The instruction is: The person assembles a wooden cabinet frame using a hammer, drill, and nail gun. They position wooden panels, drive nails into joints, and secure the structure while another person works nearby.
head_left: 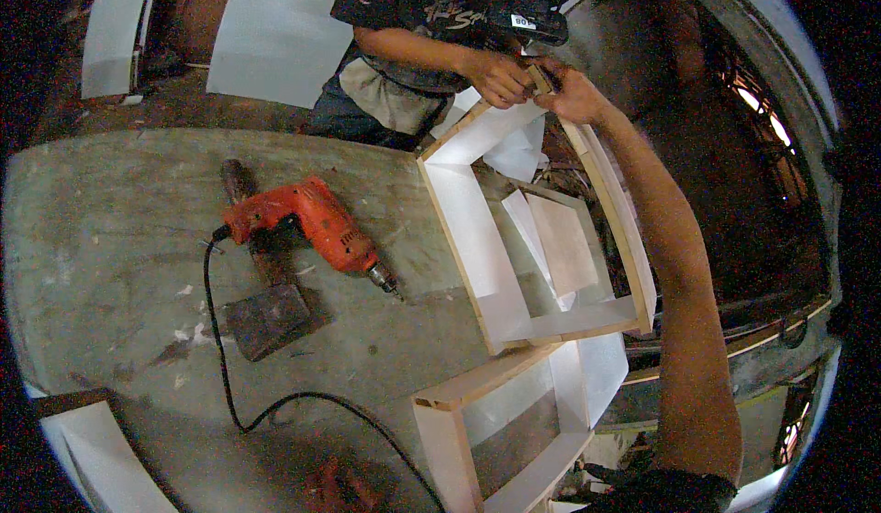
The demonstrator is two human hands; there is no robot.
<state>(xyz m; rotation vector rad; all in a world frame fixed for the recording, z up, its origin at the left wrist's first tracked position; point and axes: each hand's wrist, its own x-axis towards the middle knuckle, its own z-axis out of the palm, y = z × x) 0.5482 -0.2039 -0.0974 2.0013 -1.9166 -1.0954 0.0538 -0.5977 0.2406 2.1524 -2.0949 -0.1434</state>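
My right hand [574, 96] reaches up from the lower right with the arm stretched out. Its fingers are closed on a small tan wooden piece [540, 79] at the far corner of a white-faced wooden frame [479, 238]. A co-worker's hand [498, 79] meets mine there, at the same corner. The frame stands on the table's right edge. Nearer to me lies a second white-faced wooden frame [448, 449]. My left hand cannot be made out; a dim reddish shape [338, 487] at the lower edge is too dark to name.
On the worn table [119, 238] lie an orange-red corded drill [321, 224] and a mallet with a dark block head [268, 320]. The drill's black cord [303, 395] curves toward the lower edge. White panels [271, 31] stand behind the table. Another white piece [96, 453] lies lower left.
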